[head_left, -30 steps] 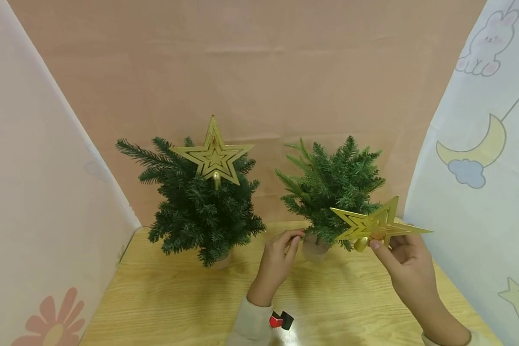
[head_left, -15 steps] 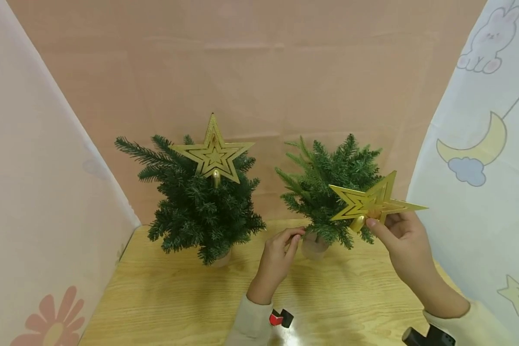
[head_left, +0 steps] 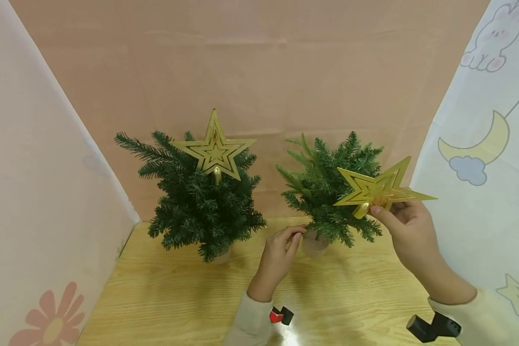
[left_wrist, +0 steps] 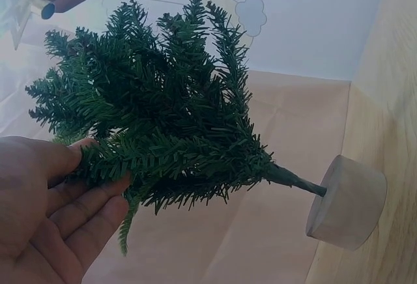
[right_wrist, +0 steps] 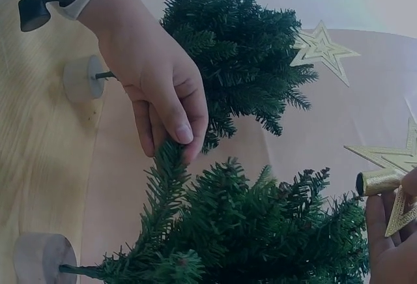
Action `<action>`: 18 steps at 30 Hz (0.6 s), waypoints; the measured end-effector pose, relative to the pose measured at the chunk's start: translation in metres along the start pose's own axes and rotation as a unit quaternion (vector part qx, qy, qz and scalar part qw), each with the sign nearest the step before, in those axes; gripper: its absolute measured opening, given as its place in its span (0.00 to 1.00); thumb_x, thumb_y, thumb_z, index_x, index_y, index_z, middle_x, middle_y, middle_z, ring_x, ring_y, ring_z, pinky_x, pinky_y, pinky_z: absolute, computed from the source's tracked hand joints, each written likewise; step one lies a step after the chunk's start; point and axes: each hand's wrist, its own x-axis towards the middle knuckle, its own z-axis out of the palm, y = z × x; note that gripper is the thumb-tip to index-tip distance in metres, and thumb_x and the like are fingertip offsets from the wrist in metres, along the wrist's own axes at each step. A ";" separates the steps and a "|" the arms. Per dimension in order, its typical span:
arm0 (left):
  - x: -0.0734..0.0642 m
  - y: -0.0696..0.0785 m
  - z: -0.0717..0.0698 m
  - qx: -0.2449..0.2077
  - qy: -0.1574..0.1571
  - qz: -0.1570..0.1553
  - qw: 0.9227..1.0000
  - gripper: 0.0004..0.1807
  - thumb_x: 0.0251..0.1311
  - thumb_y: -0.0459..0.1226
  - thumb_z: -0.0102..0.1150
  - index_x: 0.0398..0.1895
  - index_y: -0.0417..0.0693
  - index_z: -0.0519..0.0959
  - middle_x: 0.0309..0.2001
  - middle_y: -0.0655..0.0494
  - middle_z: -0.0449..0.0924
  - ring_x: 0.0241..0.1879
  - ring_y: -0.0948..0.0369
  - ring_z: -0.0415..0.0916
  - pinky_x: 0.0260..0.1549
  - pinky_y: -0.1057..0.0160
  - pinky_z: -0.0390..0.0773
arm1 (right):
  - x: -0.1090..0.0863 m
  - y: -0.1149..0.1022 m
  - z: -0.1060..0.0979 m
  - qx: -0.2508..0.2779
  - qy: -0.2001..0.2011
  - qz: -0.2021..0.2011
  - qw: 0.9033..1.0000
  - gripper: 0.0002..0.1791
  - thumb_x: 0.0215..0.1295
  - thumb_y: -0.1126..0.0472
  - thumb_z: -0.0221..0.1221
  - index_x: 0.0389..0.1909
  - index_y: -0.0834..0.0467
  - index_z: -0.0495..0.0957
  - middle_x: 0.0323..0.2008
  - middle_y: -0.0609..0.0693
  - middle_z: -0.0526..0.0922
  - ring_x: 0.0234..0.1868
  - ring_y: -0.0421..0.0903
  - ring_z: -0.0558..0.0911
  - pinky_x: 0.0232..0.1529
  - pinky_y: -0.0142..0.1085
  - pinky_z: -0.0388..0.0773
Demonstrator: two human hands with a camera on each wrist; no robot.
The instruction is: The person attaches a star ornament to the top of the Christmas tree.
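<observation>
My left hand (head_left: 277,257) pinches a lower branch tip of the small artificial Christmas tree (head_left: 328,192) on the right. In the left wrist view the branch (left_wrist: 146,157) lies between thumb and fingers. With thumb and fingers, my right hand (head_left: 415,240) holds a gold star tree topper (head_left: 382,187), tilted, in front of that tree's right side. The topper's hollow socket (right_wrist: 381,181) points toward the branches in the right wrist view. Another small tree (head_left: 203,211), on the left, carries a matching gold star (head_left: 216,151) upright at its top.
Both trees stand on round pale bases (left_wrist: 352,202) on a wood-grain table (head_left: 168,298). A pinkish-tan cloth (head_left: 251,72) hangs behind them. Printed white cloths flank the table, the right one (head_left: 471,230) close beside my right hand.
My right hand has raised the gold star tree topper from beside the tree's lower branches to its upper part. My left hand keeps its pinch on the branch, and the trees stay put.
</observation>
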 end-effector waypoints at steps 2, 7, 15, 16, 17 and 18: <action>0.000 0.000 0.000 0.000 -0.001 -0.003 1.000 0.13 0.73 0.35 0.49 0.55 0.50 0.79 0.60 0.56 0.77 0.56 0.65 0.75 0.52 0.65 0.76 | 0.003 -0.001 -0.001 -0.001 0.001 0.004 1.000 0.17 0.67 0.73 0.56 0.56 0.65 0.72 0.44 0.52 0.80 0.46 0.40 0.81 0.45 0.27 0.78; -0.001 0.001 -0.001 -0.005 -0.003 -0.008 1.000 0.13 0.73 0.35 0.49 0.55 0.50 0.79 0.60 0.57 0.76 0.56 0.65 0.74 0.53 0.65 0.75 | 0.012 -0.004 -0.002 -0.028 -0.004 0.013 1.000 0.18 0.69 0.70 0.56 0.58 0.64 0.72 0.45 0.52 0.80 0.46 0.40 0.81 0.45 0.27 0.78; 0.000 -0.002 -0.001 -0.005 0.002 -0.001 1.000 0.13 0.72 0.33 0.50 0.55 0.50 0.79 0.60 0.58 0.76 0.56 0.65 0.75 0.53 0.65 0.75 | 0.029 -0.002 -0.002 -0.014 -0.015 0.017 1.000 0.20 0.69 0.70 0.56 0.61 0.61 0.69 0.49 0.53 0.79 0.48 0.41 0.80 0.46 0.27 0.78; 0.000 -0.001 -0.001 -0.006 0.002 -0.002 1.000 0.13 0.72 0.33 0.50 0.55 0.50 0.79 0.60 0.59 0.76 0.56 0.65 0.75 0.52 0.65 0.75 | 0.031 -0.001 -0.002 -0.004 -0.015 0.015 1.000 0.20 0.69 0.70 0.56 0.61 0.61 0.69 0.49 0.53 0.79 0.48 0.41 0.81 0.46 0.28 0.78; 0.000 -0.001 -0.001 -0.006 0.002 -0.001 1.000 0.13 0.72 0.34 0.50 0.54 0.50 0.79 0.60 0.60 0.76 0.56 0.65 0.75 0.52 0.65 0.75 | 0.032 0.000 -0.002 0.005 -0.014 0.013 1.000 0.21 0.68 0.71 0.55 0.61 0.61 0.69 0.49 0.53 0.79 0.48 0.41 0.81 0.46 0.28 0.78; 0.000 0.000 0.000 -0.006 0.002 -0.002 1.000 0.13 0.72 0.34 0.50 0.54 0.50 0.79 0.60 0.60 0.76 0.56 0.65 0.75 0.53 0.65 0.75 | 0.034 0.000 -0.002 0.015 -0.013 0.011 1.000 0.21 0.68 0.72 0.55 0.61 0.61 0.69 0.49 0.53 0.78 0.48 0.41 0.80 0.46 0.28 0.78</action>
